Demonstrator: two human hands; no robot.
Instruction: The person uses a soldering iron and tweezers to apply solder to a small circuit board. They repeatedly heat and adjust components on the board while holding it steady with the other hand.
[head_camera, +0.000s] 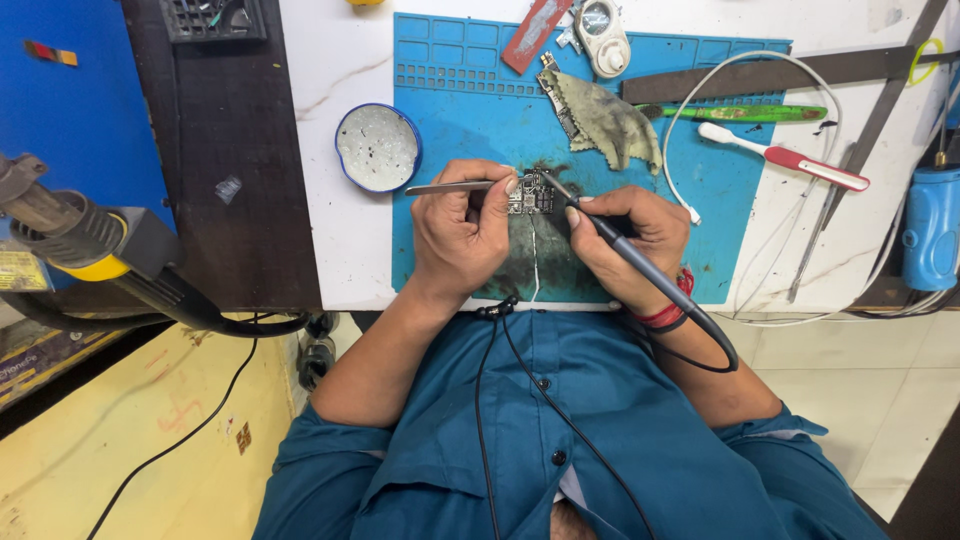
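A small dark circuit board (531, 195) lies on the blue work mat (470, 110), between my two hands. My left hand (462, 232) grips metal tweezers (447, 187) whose tips reach the board's left side. In my right hand (630, 240) I hold a dark soldering iron (622, 246) like a pen. Its thin tip touches the board's upper right edge. The iron's black cable loops back past my right wrist, which wears red thread bands.
A round blue tin (377, 147) with grey paste sits left of the mat. A dirty cloth (607, 122), green brush (745, 113), red-handled toothbrush (790, 157) and white cable (720, 120) lie at back right. A hot-air nozzle (75, 235) juts in at left. A blue bottle (930, 225) stands far right.
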